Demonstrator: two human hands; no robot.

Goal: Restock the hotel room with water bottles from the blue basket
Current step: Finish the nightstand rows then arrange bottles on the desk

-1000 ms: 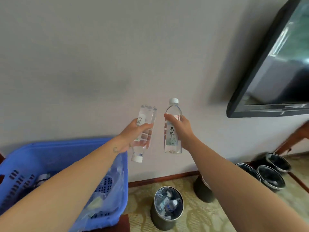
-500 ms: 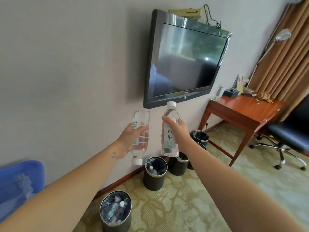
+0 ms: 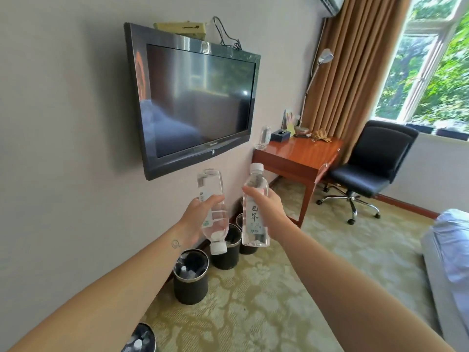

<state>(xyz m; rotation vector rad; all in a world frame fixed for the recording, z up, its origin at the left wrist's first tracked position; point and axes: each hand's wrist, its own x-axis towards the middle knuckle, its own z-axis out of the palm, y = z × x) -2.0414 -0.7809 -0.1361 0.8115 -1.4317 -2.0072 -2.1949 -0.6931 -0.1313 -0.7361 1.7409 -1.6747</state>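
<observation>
Water bottles (image 3: pixel 255 185), two clear plastic ones with white caps, are out in front of the person, one to a hand, side by side and just apart. The left hand (image 3: pixel 196 217) wraps the waist of the upside-down bottle (image 3: pixel 216 219), cap pointing at the floor. Its thumb lies across the near side and the other fingers are hidden behind. That looks like simply how the bottle came to hand, and it will want turning over before it can stand anywhere. The right hand (image 3: pixel 271 209) holds the upright bottle (image 3: pixel 254 221) with the printed white label. The thumb hooks over the front above the label and the fingers curl round the back, so this one can go down just as it is. The blue basket is out of shot. Ahead, by the brown curtains, the glossy reddish wooden desk (image 3: pixel 302 151) already carries one clear bottle (image 3: pixel 265 137) at its near corner, so it looks like the drop-off spot. Round black bins (image 3: pixel 190 283) line the skirting below the wall-mounted black television (image 3: pixel 198 97). Both bottles hang above them, well apart from the desk: carrying, not yet placing.
</observation>
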